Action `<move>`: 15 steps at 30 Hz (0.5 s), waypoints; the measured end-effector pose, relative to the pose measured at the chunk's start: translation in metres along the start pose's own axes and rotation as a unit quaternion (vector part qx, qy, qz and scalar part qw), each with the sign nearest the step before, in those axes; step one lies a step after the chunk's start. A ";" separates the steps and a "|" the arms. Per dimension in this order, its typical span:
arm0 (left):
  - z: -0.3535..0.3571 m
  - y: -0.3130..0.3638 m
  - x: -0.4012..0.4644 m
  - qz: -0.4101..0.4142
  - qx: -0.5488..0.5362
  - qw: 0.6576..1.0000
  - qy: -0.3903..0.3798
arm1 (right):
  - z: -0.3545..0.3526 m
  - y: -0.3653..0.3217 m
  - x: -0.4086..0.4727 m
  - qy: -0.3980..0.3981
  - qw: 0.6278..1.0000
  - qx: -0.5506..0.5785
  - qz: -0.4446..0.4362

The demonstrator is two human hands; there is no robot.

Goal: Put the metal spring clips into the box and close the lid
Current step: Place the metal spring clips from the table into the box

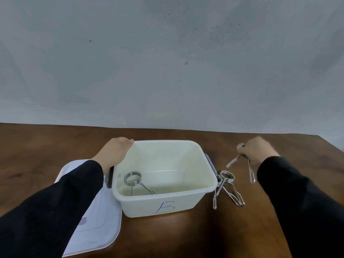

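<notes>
A white plastic box [163, 205] marked "B" stands open in the middle of the wooden table. One metal spring clip [135, 180] lies inside it at the left. My left hand [115, 151] grips the box's far left rim. My right hand [257, 150] is closed on another spring clip [249, 168], blurred, a little above the table to the right of the box. Two more clips [228, 187] lie overlapped on the table by the box's right side. The white lid [100, 220] lies flat to the left of the box, partly under my left sleeve.
The brown wooden table [186, 237] runs to a grey wall at the back. Its right edge slants in at the far right. A grey latch [209, 161] sticks out from the box's right side.
</notes>
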State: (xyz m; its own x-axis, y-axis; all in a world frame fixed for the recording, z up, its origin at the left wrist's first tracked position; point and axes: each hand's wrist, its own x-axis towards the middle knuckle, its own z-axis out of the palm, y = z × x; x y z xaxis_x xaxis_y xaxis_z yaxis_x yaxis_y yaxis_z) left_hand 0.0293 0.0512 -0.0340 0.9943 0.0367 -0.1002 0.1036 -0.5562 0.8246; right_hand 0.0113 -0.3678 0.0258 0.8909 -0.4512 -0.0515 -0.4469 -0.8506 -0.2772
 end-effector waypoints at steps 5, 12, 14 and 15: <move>-0.001 0.003 -0.003 -0.006 -0.014 1.000 -0.008 | -0.059 -0.116 -0.055 -0.011 0.977 0.073 -0.202; -0.003 0.002 -0.004 0.002 -0.040 0.999 -0.013 | 0.053 -0.221 -0.118 -0.182 0.924 -0.051 -0.333; -0.003 0.003 -0.005 0.004 -0.034 0.999 -0.007 | 0.089 -0.229 -0.118 -0.215 0.914 -0.067 -0.338; -0.003 0.002 -0.005 0.004 -0.036 0.999 -0.003 | 0.105 -0.231 -0.118 -0.227 0.910 -0.069 -0.341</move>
State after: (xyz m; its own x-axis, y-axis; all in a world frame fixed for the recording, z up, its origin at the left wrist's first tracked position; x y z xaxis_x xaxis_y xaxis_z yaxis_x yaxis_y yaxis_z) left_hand 0.0244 0.0524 -0.0296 0.9949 0.0272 -0.0975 0.0981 -0.4956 0.8630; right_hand 0.0182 -0.0896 -0.0044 0.8926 0.3248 -0.3129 0.2435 -0.9310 -0.2719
